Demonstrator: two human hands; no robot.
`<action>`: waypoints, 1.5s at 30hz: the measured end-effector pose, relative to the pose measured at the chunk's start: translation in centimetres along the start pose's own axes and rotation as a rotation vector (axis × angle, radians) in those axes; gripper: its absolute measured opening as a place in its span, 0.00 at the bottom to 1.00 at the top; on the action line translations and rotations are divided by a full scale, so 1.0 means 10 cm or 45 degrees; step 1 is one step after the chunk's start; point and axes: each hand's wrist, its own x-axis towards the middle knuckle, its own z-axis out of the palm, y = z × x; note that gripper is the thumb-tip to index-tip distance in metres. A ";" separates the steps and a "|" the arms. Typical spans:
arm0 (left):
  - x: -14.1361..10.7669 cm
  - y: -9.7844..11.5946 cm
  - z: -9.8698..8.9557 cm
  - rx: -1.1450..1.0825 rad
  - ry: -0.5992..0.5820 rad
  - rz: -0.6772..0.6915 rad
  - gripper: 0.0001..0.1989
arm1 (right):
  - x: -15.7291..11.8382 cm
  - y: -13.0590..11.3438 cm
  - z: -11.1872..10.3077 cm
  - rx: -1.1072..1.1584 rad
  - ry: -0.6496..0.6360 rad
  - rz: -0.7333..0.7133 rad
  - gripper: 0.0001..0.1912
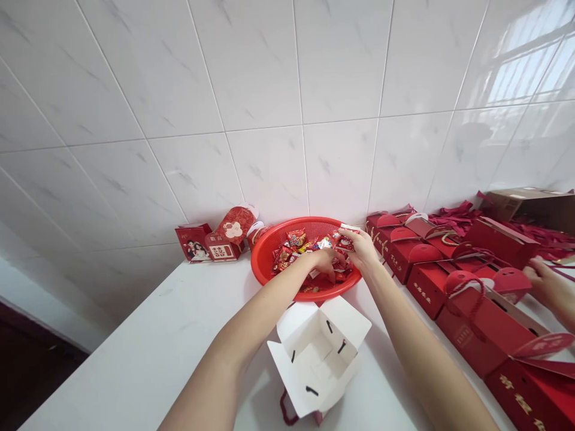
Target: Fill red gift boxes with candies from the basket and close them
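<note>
A red plastic basket [265, 263] against the tiled wall holds many wrapped candies [296, 238]. My left hand [327, 262] reaches down among the candies, its fingers bent and partly hidden, so what they grip is unclear. At the basket's right rim, my right hand [362, 246] is closed on a small red and white packet [345, 242]. Nearer to me, below the basket, stands an open box [318, 365] with a white inside, its flaps spread and black slots in its walls. Nothing lies inside it. A dark red cord hangs at its lower left.
Rows of red gift boxes [424, 287] line the right side. Two small red boxes [224, 248] stand at the back left. Another person's hand [545, 284] is at the far right, below a cardboard box [525, 203] and red ribbons.
</note>
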 end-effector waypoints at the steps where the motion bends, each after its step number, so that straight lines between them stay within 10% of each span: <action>1: -0.03 0.01 -0.02 0.049 -0.055 0.001 0.20 | -0.01 0.00 0.00 0.000 -0.005 -0.004 0.12; 10: -0.29 -0.06 -0.23 0.072 0.325 0.049 0.18 | -0.03 0.00 0.01 0.006 -0.053 -0.021 0.13; 18: -0.54 -0.11 -0.33 -0.594 0.589 0.114 0.25 | -0.02 -0.01 0.02 0.012 -0.082 -0.004 0.12; 29: -0.76 -0.02 -0.37 -1.236 0.490 0.099 0.13 | -0.14 -0.06 0.06 -0.071 -0.191 0.039 0.12; 36: -0.68 -0.09 -0.22 -0.992 0.346 0.048 0.16 | -0.15 -0.06 0.05 -0.082 -0.187 0.014 0.13; 42: -0.58 -0.08 0.04 -0.266 -0.252 0.030 0.20 | -0.17 -0.05 0.05 -0.088 -0.182 0.002 0.13; 45: -0.61 0.00 0.12 0.095 -0.272 0.119 0.23 | -0.17 -0.04 0.06 -0.092 -0.182 -0.010 0.14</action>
